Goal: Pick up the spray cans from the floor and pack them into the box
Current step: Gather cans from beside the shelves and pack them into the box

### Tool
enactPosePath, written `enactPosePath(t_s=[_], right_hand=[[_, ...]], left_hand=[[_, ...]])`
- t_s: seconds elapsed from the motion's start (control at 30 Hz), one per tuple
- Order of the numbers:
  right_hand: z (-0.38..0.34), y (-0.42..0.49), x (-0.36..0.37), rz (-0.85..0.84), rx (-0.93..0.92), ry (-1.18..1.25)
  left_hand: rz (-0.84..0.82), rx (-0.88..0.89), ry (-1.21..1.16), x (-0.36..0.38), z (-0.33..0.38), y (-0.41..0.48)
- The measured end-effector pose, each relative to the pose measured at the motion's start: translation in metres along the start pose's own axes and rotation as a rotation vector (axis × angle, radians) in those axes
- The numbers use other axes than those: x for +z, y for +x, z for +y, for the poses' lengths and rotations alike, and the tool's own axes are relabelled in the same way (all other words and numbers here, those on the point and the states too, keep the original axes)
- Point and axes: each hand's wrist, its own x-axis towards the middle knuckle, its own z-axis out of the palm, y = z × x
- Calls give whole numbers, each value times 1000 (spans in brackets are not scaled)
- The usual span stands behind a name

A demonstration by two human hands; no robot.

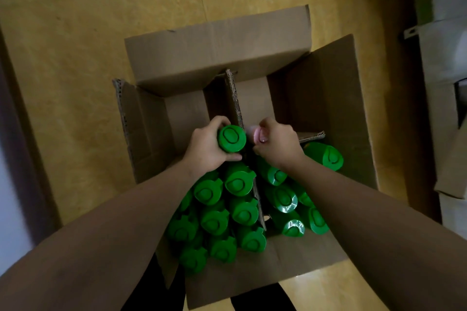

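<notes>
At your far left is the yellow tiled floor [75,58], and the open cardboard box [214,53] stands on it with its flaps spread outward. Your left hand [207,146] is over the box's left half, fingers and thumb curled round a green-capped can [231,138] held upright just left of the long divider [235,98]. Below that hand, the left half is crowded with packed cans [227,209], green caps up, some leaning. Just right of the divider, your right hand [278,145] is closed round a pink cap [259,134]. Only that cap shows, so you cannot tell what is beneath it. The two hands are close together, with the divider's edge between them. Under your right forearm more green cans [285,197] fill the near right section, and one tilted can [326,155] lies beside the short cross divider [312,135]. The sections beyond both hands show bare cardboard. At the far right edge are pale cartons [444,58].
</notes>
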Motion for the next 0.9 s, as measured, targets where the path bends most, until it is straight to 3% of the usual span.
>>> enactPosePath(t_s=[0.23,0.53,0.7,0.9], right_hand=[[-6,-6,7,-2,40,21],[-12,-35,-15,37,68,4],[-41,-81,-74,60,-11,-61],[-129,-185,-223,205,-206,-182]], left_hand=[[-132,-52,42,2,2,3],[-183,-52,77,-30,42,-29],[19,18,101,-86,108,-76],[224,117,353,-197,258,-171]])
